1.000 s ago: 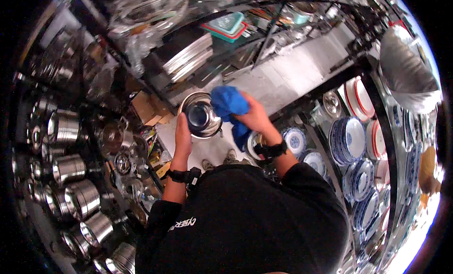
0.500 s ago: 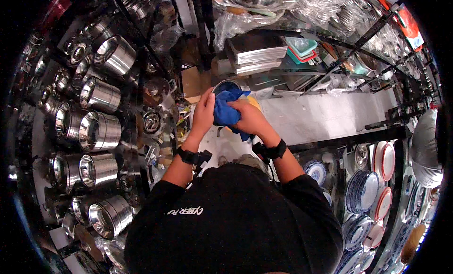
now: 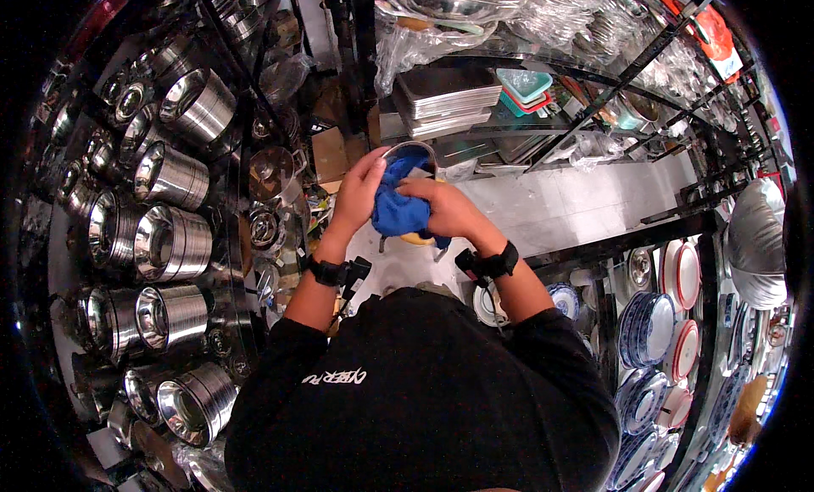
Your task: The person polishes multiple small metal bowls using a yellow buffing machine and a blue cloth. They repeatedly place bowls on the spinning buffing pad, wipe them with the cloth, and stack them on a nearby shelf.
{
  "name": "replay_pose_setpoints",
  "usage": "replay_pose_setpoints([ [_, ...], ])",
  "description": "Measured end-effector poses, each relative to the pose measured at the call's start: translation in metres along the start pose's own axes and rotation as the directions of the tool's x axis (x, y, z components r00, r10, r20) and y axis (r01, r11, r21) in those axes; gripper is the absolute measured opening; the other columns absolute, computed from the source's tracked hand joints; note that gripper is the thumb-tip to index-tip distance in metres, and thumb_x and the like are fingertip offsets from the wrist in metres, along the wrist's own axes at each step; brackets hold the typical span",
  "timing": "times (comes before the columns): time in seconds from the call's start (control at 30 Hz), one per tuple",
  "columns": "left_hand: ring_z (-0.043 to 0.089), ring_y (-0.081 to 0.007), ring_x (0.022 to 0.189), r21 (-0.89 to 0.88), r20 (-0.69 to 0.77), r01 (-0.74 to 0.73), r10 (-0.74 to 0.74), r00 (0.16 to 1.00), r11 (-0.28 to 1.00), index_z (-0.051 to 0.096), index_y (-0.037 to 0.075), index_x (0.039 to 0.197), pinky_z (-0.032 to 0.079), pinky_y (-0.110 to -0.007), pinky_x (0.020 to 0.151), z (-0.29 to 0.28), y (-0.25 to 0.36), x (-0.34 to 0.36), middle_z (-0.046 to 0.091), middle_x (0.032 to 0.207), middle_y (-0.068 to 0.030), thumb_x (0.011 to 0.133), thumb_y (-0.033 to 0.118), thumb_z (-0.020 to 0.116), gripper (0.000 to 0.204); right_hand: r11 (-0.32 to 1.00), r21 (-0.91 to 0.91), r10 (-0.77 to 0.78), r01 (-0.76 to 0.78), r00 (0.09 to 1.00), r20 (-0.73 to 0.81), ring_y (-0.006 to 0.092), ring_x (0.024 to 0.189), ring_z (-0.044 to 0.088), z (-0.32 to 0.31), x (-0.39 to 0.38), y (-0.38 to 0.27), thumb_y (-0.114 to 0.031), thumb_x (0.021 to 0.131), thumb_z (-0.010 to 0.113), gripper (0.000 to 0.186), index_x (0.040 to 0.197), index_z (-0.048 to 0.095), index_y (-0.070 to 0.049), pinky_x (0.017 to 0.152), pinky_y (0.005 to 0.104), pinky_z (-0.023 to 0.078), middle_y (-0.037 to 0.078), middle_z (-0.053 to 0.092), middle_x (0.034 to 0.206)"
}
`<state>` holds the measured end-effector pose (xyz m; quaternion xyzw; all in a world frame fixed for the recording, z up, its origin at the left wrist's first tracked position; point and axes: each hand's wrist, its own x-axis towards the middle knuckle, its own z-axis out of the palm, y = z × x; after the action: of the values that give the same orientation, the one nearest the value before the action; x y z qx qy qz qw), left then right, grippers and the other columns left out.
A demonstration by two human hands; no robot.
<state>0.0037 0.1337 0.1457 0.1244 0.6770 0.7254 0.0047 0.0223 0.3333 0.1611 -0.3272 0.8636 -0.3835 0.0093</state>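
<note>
Starting at your left, shelves carry nested stacks of shiny steel vessels (image 3: 172, 242), most tipped on their sides; whether any of them has been wiped cannot be told. Further in, a cardboard box (image 3: 329, 155) sits just left of your hands. Your left hand (image 3: 360, 191) is clamped on the left side of the steel bowl (image 3: 436, 160), which is up in front of you, mouth partly toward you — its thumb lies near the rim, while the other fingers are mostly hidden. The blue cloth (image 3: 398, 216) is bunched partly inside that mouth, with the rest hanging out over the near edge. Your right hand (image 3: 443, 205) grips the cloth, its fingers closed into the folds; the tips you can't make out. Judging by this, the wiping is under way rather than finished — how much of the bowl is done, the cloth hides. Far right stand blue-patterned plates (image 3: 647, 329) and red-rimmed plates (image 3: 681, 276), both well apart from your hands.
</note>
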Motion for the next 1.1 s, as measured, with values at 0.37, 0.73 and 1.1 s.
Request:
replay_pose_setpoints([
  [0.37,0.054,-0.0158,0.109,0.019,-0.094,-0.039,0.041,0.995,0.999,0.055,-0.001,0.125,0.040,-0.028,0.097,-0.016,0.020,0.005,0.061,0.117,-0.0084,0.101,0.030,0.045,0.041,0.954,0.206,-0.193,0.216,0.973,-0.125,0.0343,0.117,0.055,0.008,0.018,-0.012,-0.014,0.074,0.071,0.047,0.119,0.059,-0.008,0.099,0.0386,0.043,0.015,0.059,0.125],
  [0.73,0.066,-0.0195,0.091,-0.620,0.070,0.287,-0.312,0.947,0.731,0.060,-0.004,0.114,0.053,-0.032,0.082,-0.040,0.013,-0.015,0.066,0.105,-0.0120,0.092,0.014,0.055,0.029,0.996,0.081,0.080,-0.041,0.819,-0.568,0.0256,0.110,0.059,-0.060,0.012,-0.010,-0.011,0.080,0.068,0.050,0.127,0.052,-0.004,0.094,0.0349,0.046,0.015,0.061,0.120],
  [1.1,0.026,-0.0262,0.137,0.246,-0.255,0.001,0.064,0.965,0.969,0.010,0.013,0.152,0.021,-0.035,0.112,-0.010,0.018,0.003,0.024,0.152,-0.0162,0.095,0.021,0.054,0.073,0.958,0.283,-0.059,0.050,0.998,0.023,0.0256,0.121,0.051,0.004,0.023,-0.008,-0.015,0.076,0.075,0.078,0.143,0.036,-0.008,0.102,0.0360,0.039,0.015,0.050,0.137],
])
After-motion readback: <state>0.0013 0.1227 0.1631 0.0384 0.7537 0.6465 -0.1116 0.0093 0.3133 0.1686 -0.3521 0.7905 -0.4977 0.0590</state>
